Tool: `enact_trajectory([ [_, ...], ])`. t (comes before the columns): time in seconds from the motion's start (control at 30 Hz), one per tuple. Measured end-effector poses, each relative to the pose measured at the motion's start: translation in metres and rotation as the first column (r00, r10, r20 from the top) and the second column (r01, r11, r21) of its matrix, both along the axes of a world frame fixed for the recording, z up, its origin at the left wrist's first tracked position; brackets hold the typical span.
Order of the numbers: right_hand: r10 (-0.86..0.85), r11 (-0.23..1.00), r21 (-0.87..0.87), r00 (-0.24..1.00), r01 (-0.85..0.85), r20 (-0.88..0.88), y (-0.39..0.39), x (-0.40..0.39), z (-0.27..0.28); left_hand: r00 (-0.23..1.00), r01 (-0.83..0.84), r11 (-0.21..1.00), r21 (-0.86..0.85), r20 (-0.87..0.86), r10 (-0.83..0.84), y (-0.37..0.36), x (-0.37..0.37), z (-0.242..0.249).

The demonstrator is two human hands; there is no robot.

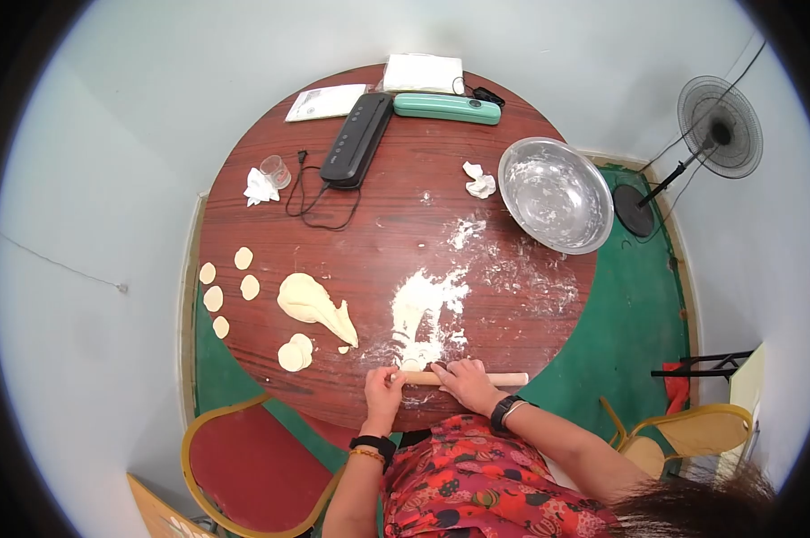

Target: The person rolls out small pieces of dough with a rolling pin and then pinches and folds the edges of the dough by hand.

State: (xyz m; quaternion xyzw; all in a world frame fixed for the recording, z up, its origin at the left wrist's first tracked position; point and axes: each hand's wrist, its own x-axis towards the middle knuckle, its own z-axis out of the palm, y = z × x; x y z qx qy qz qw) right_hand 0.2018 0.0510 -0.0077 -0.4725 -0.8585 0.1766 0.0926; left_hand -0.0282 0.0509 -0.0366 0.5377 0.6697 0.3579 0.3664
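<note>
A light wooden rolling pin (pixel 510 379) lies crosswise near the table's front edge. My left hand (pixel 383 392) is closed at its left end, with the fingertips partly hidden. Over the middle of the pin, my right hand (pixel 470 384) rests with bent fingers. A small dough round (pixel 411 366) shows between my hands, against the pin; its lower part is hidden. White flour (pixel 427 305) spreads just beyond. To the left are a large dough lump (pixel 308 299) with a drawn-out tail, a few overlapping dough rounds (pixel 295 352) and several separate flat rounds (pixel 213 299).
A floury metal basin (pixel 556 195) stands at the table's right edge, beside crumpled tissue (pixel 479 182). Farther back are a black corded appliance (pixel 358 139) and a green one (pixel 447 108). A glass (pixel 276 171) stands left. Chairs (pixel 257 466) and a fan (pixel 721 130) surround the table.
</note>
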Motion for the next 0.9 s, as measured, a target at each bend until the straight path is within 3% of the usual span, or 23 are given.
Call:
enact_trajectory([
  [0.33, -0.115, 0.993, 0.026, 0.993, 0.115, 0.033, 0.014, -0.007, 0.003, 0.985, 0.112, 0.994, -0.017, -0.131, -0.114, 0.038, -0.002, -0.011],
  [0.43, -0.025, 0.999, 0.033, 0.999, 0.026, -0.027, 0.018, 0.0, -0.006, 0.97, 0.162, 0.979, -0.121, -0.161, -0.18, 0.048, -0.003, -0.004],
  [0.53, -0.103, 0.995, -0.003, 0.992, 0.103, -0.076, 0.016, 0.004, -0.008, 0.99, -0.057, 0.998, 0.009, -0.13, 0.058, 0.042, 0.002, -0.002],
  [0.63, -0.174, 0.984, -0.003, 0.976, 0.176, -0.129, 0.015, 0.008, 0.0, 0.981, 0.006, 0.968, 0.251, -0.19, 0.043, 0.031, 0.004, -0.003],
  [0.73, -0.242, 0.97, -0.017, 0.959, 0.242, -0.147, 0.016, 0.009, 0.007, 0.976, 0.119, 0.99, 0.07, -0.189, -0.104, 0.025, 0.015, 0.014],
  [0.77, -0.251, 0.968, -0.02, 0.956, 0.251, -0.152, 0.017, 0.01, 0.008, 0.961, 0.172, 0.978, 0.12, -0.239, -0.14, 0.026, 0.018, 0.012],
  [0.9, -0.267, 0.964, -0.033, 0.948, 0.265, -0.172, 0.018, 0.012, 0.01, 0.913, 0.192, 0.979, -0.07, -0.353, -0.205, 0.021, 0.025, 0.015],
])
